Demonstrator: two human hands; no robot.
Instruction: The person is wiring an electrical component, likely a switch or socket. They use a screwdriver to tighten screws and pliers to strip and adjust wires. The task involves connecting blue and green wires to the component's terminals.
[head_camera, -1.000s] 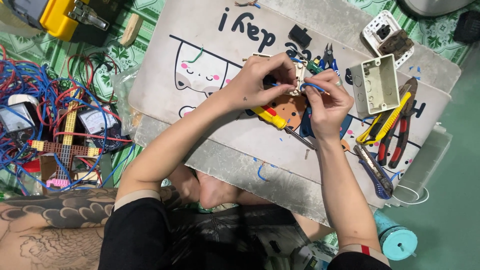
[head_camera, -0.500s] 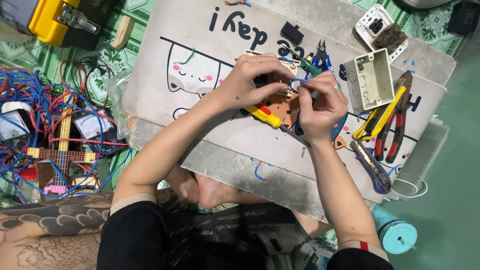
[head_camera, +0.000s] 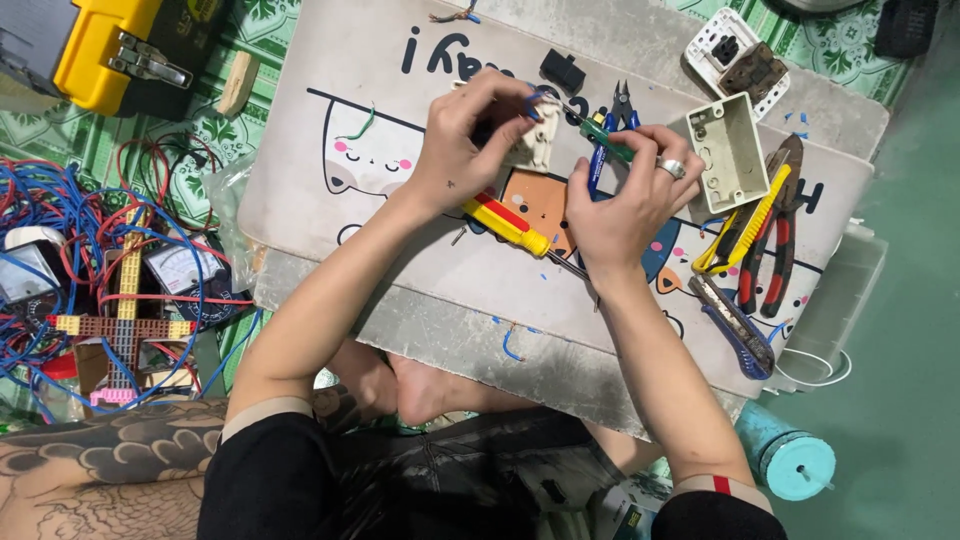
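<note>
Head view
Left hand (head_camera: 462, 150): fingers pinched around small cream plastic switch part (head_camera: 532, 143), mid-mat.
Right hand (head_camera: 622, 200): clenched on thin green-handled screwdriver (head_camera: 600, 137), tip at the part.
Nearby: yellow-red screwdriver (head_camera: 505, 226) lying just below hands; open cream junction box (head_camera: 728, 152) at right.

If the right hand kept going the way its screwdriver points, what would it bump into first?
Probably the pale socket part pinched in the left hand: the right hand aims its green-handled screwdriver there. Depth is hard to judge.
</note>
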